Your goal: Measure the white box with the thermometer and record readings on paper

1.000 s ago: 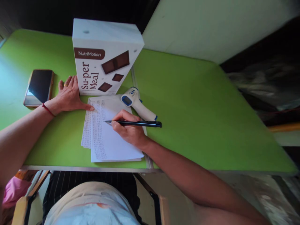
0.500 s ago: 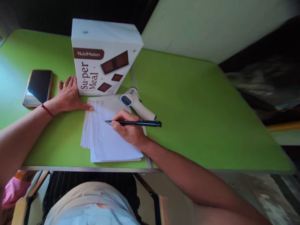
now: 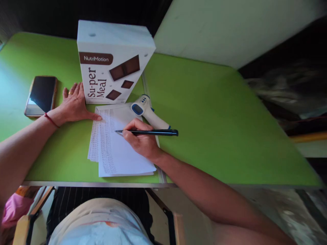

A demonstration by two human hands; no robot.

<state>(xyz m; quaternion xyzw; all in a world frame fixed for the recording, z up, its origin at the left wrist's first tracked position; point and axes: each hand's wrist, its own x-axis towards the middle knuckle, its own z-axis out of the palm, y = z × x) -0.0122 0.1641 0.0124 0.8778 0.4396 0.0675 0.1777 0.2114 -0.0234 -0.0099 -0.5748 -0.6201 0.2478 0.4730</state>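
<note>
My right hand (image 3: 141,137) grips a black pen (image 3: 158,132), its tip at the paper beside rows of small handwriting. The white sheets (image 3: 130,156) lie in a loose stack, written columns along their left side. My left hand (image 3: 75,105) rests flat with fingers spread, the thumb on the upper left of the sheets and the fingertips beside a white box. That box (image 3: 114,44), printed "NutriMotion Su-per Meal", stands upright behind the paper. A white and blue infrared thermometer (image 3: 149,112) lies across the sheets' upper right corner, just beyond my right hand.
A smartphone (image 3: 41,95) in a case lies left of my left hand. The green table (image 3: 217,126) has a metal seam running through it and a front edge close to my body. A pale wall (image 3: 204,30) rises behind it, and a chair (image 3: 21,228) frames my lap.
My right hand and the pen have shifted very slightly to the right, with the pen lying a little more level. My left hand keeps its place.
</note>
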